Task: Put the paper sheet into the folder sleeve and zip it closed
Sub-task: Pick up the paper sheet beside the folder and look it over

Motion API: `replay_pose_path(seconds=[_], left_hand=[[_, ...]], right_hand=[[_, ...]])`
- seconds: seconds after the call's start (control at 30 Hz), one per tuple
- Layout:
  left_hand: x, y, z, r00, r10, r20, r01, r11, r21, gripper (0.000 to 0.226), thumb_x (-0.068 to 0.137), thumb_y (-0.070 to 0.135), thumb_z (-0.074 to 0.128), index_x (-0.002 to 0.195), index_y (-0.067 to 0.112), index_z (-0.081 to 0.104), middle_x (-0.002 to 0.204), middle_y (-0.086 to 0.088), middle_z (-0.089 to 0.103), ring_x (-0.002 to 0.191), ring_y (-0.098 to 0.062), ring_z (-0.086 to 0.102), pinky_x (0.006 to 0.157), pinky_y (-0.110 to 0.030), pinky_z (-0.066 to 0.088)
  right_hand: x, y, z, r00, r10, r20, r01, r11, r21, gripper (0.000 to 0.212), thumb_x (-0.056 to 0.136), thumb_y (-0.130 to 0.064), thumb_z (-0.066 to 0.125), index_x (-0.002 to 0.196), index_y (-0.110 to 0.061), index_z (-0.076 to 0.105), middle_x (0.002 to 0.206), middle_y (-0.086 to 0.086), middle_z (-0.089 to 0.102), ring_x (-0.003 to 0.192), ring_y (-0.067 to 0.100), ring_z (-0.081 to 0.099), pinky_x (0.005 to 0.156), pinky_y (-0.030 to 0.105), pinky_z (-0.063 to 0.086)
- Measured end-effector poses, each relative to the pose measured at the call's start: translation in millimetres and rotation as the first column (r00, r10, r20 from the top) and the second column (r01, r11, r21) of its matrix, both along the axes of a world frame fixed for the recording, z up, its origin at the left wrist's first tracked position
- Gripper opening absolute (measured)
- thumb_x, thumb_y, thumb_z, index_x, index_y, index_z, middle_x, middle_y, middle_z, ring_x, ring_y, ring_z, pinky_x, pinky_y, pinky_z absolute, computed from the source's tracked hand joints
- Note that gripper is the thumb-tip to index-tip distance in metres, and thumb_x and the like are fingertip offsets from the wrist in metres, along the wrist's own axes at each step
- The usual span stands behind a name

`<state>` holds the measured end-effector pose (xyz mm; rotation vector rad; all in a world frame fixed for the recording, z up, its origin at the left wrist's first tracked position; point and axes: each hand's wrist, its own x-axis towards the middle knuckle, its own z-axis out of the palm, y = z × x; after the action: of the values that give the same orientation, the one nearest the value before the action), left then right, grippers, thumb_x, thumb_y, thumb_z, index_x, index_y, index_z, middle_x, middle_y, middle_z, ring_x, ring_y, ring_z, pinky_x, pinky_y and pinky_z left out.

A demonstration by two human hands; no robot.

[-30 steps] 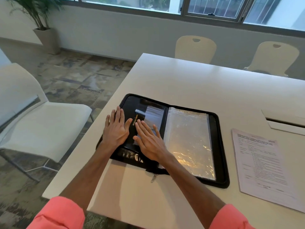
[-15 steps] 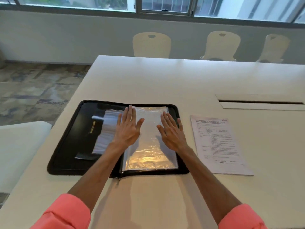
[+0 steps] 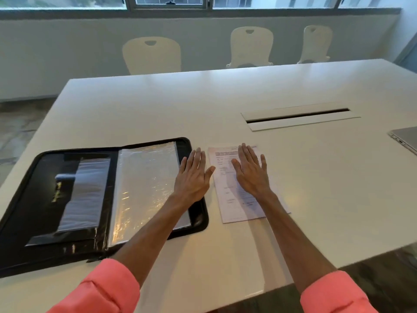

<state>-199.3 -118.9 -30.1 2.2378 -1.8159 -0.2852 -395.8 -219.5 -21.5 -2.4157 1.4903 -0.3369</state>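
Observation:
A black zip folder lies open on the white table, with clear plastic sleeves on its right half. A printed paper sheet lies flat just to the right of the folder. My left hand is flat with spread fingers over the folder's right edge, its thumb reaching toward the sheet. My right hand rests flat, fingers apart, on the upper middle of the sheet. Neither hand holds anything.
A long cable slot is set into the table behind the sheet. A laptop corner shows at the right edge. Three pale chairs stand along the far side under the windows.
Both hands have slid right: the left from the clear sleeves to the folder's right edge, the right from the sleeves onto the paper sheet. My view has also turned right.

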Motion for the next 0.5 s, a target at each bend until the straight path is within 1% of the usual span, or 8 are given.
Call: replay_pose_path(seconds=[0.07,0.13,0.17,0.23,0.27,0.33,0.43,0.5], left_hand=[[-13,-8,-3,1.0,-0.03,0.004,0.03,1.0,0.006,0.076,0.114,0.06,0.009,0.174,0.016,-0.011,0.183,-0.001,-0.018,0.168,-0.015,-0.02,0.138,-0.043,-0.01],[-23,-16,-6,0.998,-0.055,0.012,0.055,0.998,0.015,0.076,0.114,0.06,0.007,0.173,0.017,-0.012,0.182,-0.001,-0.019,0.168,-0.016,-0.02,0.138,-0.044,-0.009],[-28,-19,-7,0.998,-0.067,0.016,0.066,0.998,0.019,0.076,0.114,0.06,0.007,0.173,0.017,-0.013,0.182,-0.001,-0.019,0.168,-0.016,-0.02,0.138,-0.044,-0.009],[-38,-24,-11,0.996,-0.089,0.023,0.089,0.996,0.022,0.075,0.114,0.059,0.007,0.172,0.018,-0.015,0.182,-0.001,-0.021,0.168,-0.016,-0.021,0.138,-0.044,-0.008],[-42,-26,-13,0.995,-0.096,0.029,0.096,0.995,0.027,0.074,0.115,0.058,0.007,0.172,0.017,-0.016,0.181,-0.002,-0.022,0.167,-0.016,-0.022,0.138,-0.044,-0.008],[-49,-28,-18,0.995,-0.091,0.038,0.089,0.995,0.051,0.073,0.115,0.055,0.007,0.172,0.015,-0.017,0.181,-0.003,-0.022,0.167,-0.017,-0.021,0.139,-0.043,-0.007],[-57,-27,-27,0.997,-0.068,0.044,0.063,0.992,0.112,0.072,0.116,0.052,0.008,0.172,0.012,-0.016,0.182,-0.006,-0.021,0.169,-0.019,-0.018,0.139,-0.044,-0.004],[-60,-25,-31,0.998,-0.059,0.028,0.055,0.991,0.12,0.072,0.116,0.051,0.009,0.171,0.013,-0.017,0.181,-0.006,-0.022,0.169,-0.019,-0.018,0.139,-0.044,-0.003]], right_hand=[[-18,-9,-1,1.0,-0.031,-0.003,0.031,1.0,0.006,0.066,0.118,-0.048,0.021,0.176,-0.019,0.009,0.184,-0.006,0.004,0.171,0.01,-0.002,0.137,0.052,-0.007],[-35,-15,-2,0.998,-0.07,0.01,0.07,0.997,0.019,0.065,0.118,-0.047,0.023,0.176,-0.018,0.012,0.184,-0.004,0.007,0.171,0.012,0.003,0.138,0.053,-0.003],[-43,-17,-2,0.995,-0.094,0.02,0.094,0.995,0.026,0.065,0.118,-0.046,0.024,0.175,-0.017,0.014,0.184,-0.003,0.011,0.17,0.014,0.008,0.138,0.053,0.001],[-57,-19,-4,0.987,-0.152,0.056,0.15,0.988,0.034,0.063,0.118,-0.043,0.028,0.174,-0.014,0.022,0.181,0.004,0.024,0.167,0.022,0.024,0.137,0.053,0.015],[-62,-19,-5,0.979,-0.187,0.077,0.184,0.982,0.038,0.061,0.118,-0.041,0.03,0.172,-0.011,0.028,0.178,0.007,0.033,0.163,0.027,0.032,0.133,0.053,0.025],[-70,-19,-5,0.955,-0.275,0.115,0.272,0.962,0.037,0.055,0.117,-0.037,0.036,0.164,-0.008,0.042,0.164,0.013,0.051,0.149,0.033,0.047,0.12,0.053,0.04],[-73,-23,-3,0.928,-0.346,0.14,0.346,0.938,0.027,0.042,0.111,-0.03,0.049,0.143,-0.005,0.062,0.141,0.018,0.064,0.131,0.037,0.057,0.107,0.052,0.049],[-72,-30,-1,0.904,-0.385,0.188,0.37,0.923,0.109,0.037,0.106,-0.028,0.06,0.132,-0.002,0.068,0.131,0.02,0.068,0.124,0.039,0.062,0.106,0.051,0.053]])
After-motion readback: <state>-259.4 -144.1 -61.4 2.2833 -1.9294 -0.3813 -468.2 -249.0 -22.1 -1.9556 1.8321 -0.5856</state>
